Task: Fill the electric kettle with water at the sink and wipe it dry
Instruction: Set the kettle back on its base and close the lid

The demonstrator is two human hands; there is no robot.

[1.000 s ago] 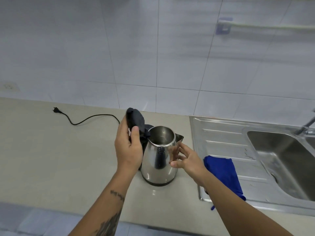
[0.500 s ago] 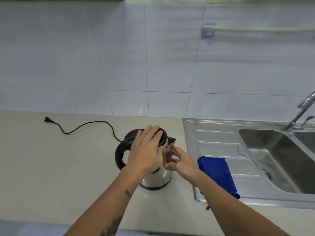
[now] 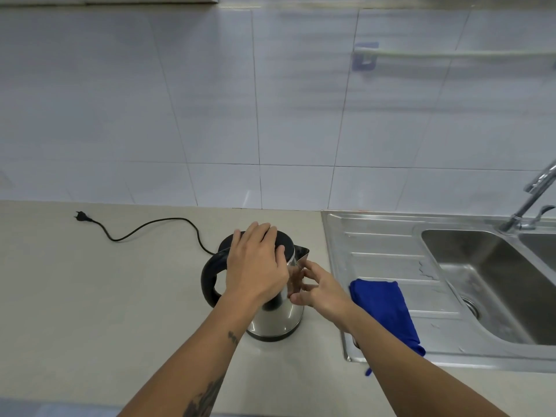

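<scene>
Left hand point(image 3: 255, 266): palm flat on black lid of electric kettle point(image 3: 275, 319), not clasping.
Right hand point(image 3: 320, 291): fingers spread, touching kettle's steel side.
Blue cloth point(image 3: 383, 308): on sink drainboard point(image 3: 379, 245).

A blurred, perhaps plastic, rail point(image 3: 451, 54) spans the tiled wall point(image 3: 210, 100).

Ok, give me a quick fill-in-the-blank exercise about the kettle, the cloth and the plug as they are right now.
1. The left hand presses on the kettle's ____.
2. The blue cloth lies on the sink's ____.
3. The kettle's plug lies on the ____, unplugged.
4. The right hand touches the kettle below its ____.

Missing words: lid; drainboard; counter; spout
</scene>
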